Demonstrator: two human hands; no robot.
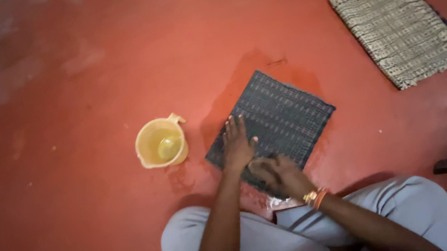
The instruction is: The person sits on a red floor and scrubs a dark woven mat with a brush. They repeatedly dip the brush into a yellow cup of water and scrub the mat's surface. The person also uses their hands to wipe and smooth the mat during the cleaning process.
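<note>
Wet dark mat (285, 115) lies on the red floor (87, 216). Left hand (236, 144) presses it flat, fingers apart. Right hand (279, 174) curls on its near edge. Yellow jug (161, 143) sits left.

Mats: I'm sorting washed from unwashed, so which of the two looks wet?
The dark mat under both hands, beside the yellow jug: it sits in a damp patch of floor. The pale mat at upper right lies on dry floor.

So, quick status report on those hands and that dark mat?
Left hand flat on wet dark mat. Right hand pressing its near edge. Yellow jug beside, clear.
</note>
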